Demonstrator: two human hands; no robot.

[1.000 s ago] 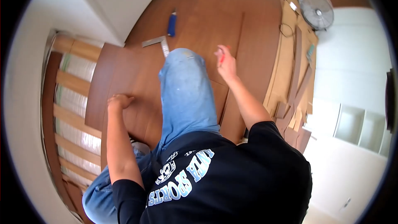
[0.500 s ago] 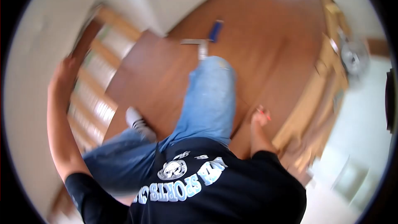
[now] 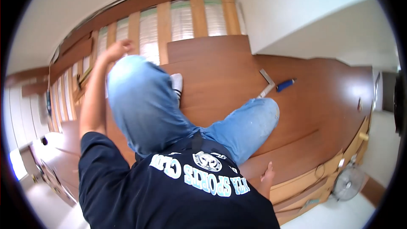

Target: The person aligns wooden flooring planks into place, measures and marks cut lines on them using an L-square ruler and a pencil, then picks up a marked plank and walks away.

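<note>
The brown floor panels (image 3: 212, 74) lie under you and toward your right side, and they already cover a large part of the floor. In front and to your left, the wooden battens (image 3: 163, 29) are still bare, so I judge that this part is left to do. Your left hand (image 3: 121, 50) is beside your left knee (image 3: 129, 70), near these battens; its fingers look bent, but I cannot tell if they pinch something. Your right hand (image 3: 268, 174) is low at your side; its grip I also cannot tell. By your right knee (image 3: 269, 108) lie a metal carpenter's square (image 3: 270, 87) and a blue-handled tool (image 3: 285, 85). Farther right are cardboard (image 3: 288, 190) and an electric fan (image 3: 348, 184).
</note>
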